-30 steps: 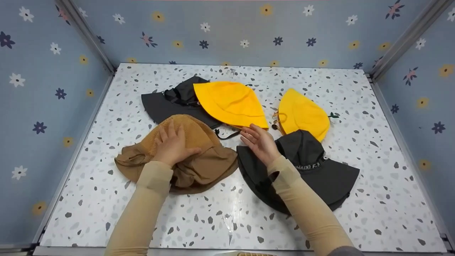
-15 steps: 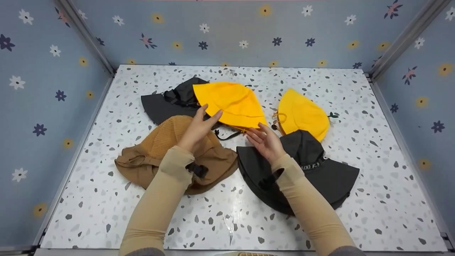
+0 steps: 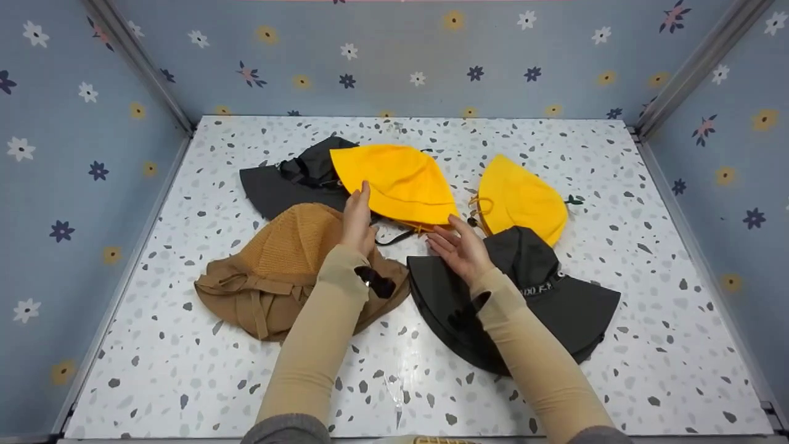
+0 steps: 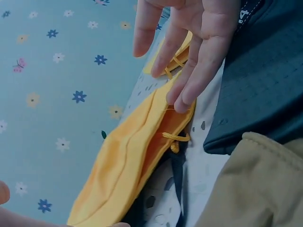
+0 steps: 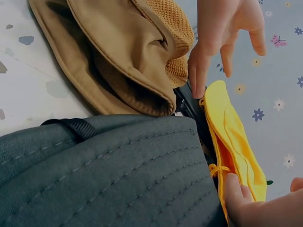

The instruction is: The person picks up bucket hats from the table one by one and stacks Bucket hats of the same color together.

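L hand [image 3: 358, 223], R hand [image 3: 462, 250] were loose-fingered at yellow bucket hat [image 3: 400, 176]; overlap prob risked dragging dk gray hat [image 3: 286, 192] beneath

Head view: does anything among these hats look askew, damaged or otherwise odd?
No damage or spill shows. It is only untidy: the middle yellow hat lies partly over the far black hat, and the brown hat has a rumpled brim.
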### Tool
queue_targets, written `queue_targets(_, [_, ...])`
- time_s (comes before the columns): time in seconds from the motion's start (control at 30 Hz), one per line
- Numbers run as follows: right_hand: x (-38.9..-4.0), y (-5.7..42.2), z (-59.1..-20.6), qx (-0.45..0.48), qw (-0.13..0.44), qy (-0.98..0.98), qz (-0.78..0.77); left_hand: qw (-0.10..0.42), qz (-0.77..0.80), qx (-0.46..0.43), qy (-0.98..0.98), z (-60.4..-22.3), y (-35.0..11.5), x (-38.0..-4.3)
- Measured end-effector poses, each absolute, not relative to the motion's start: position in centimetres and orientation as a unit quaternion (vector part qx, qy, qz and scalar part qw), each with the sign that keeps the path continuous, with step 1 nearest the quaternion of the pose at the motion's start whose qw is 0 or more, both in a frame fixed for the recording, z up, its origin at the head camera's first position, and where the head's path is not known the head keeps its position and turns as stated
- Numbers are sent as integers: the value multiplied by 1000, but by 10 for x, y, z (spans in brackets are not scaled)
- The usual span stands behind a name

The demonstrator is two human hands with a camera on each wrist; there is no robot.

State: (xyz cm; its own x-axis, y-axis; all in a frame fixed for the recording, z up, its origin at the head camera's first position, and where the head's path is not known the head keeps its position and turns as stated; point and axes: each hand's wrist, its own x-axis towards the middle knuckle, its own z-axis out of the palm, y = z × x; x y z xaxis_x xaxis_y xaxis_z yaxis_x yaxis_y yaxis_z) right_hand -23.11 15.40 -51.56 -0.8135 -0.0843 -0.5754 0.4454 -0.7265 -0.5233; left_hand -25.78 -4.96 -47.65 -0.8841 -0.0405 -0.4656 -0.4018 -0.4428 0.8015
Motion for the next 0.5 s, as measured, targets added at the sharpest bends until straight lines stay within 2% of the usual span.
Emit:
queue_targets(0.33, [-233,155,-519,277,157,340,-885,129,876,-278,372,-491,-39,-272])
queue_targets(0.5, [-235,156,-522,282,161,355,-877,130,889,-280,337,-495,-34,-274])
